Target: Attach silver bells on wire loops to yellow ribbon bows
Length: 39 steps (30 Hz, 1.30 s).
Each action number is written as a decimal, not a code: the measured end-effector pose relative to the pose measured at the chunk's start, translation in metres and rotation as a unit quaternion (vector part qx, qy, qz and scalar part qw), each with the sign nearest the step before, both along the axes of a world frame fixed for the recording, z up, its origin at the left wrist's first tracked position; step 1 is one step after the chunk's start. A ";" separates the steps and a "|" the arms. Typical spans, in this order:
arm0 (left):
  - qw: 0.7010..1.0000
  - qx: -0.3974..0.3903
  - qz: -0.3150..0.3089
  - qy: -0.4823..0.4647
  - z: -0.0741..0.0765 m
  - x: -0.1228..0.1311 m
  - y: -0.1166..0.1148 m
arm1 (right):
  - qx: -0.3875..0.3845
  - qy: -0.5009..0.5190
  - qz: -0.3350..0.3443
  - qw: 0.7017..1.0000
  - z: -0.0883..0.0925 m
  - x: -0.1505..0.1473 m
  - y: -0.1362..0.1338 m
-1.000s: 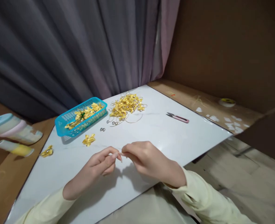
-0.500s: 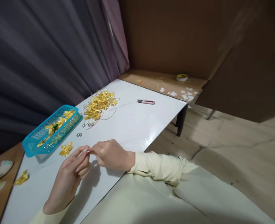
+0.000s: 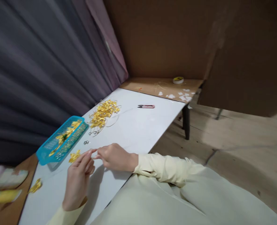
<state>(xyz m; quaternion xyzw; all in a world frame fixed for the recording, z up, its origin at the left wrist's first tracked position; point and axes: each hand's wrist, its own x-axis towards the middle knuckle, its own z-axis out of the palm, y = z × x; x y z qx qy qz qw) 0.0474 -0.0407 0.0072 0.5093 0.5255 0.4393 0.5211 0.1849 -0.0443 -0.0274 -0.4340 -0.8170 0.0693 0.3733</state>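
Note:
Over the front of the white tabletop [image 3: 129,128], my left hand [image 3: 79,175] and my right hand [image 3: 116,157] meet fingertip to fingertip. Both are closed in a pinch on something too small to make out. Just behind my left fingers lies a gold flower [image 3: 74,156], partly covered by them. Two small silvery beads [image 3: 86,142] sit a little farther back. A blue plastic basket [image 3: 43,156] holds more gold flowers [image 3: 68,134] and clear bits. Farther off is a pile of gold flowers with wires and beads [image 3: 104,112].
Pink-handled thread snips [image 3: 146,106] lie toward the table's far end. Beyond is a brown surface with a tape roll [image 3: 178,80] and white paper scraps [image 3: 185,96]. Another gold piece [image 3: 36,186] rests near the left edge. A grey curtain [image 3: 46,56] hangs along the back.
The view has shifted, so the table and basket appear farther right and lower. My hands stay together, with the fingertips now slightly farther apart.

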 end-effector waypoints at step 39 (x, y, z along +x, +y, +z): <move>0.990 0.003 -0.137 0.023 -0.019 -0.041 0.055 | -0.433 0.109 0.225 0.866 0.025 0.011 0.086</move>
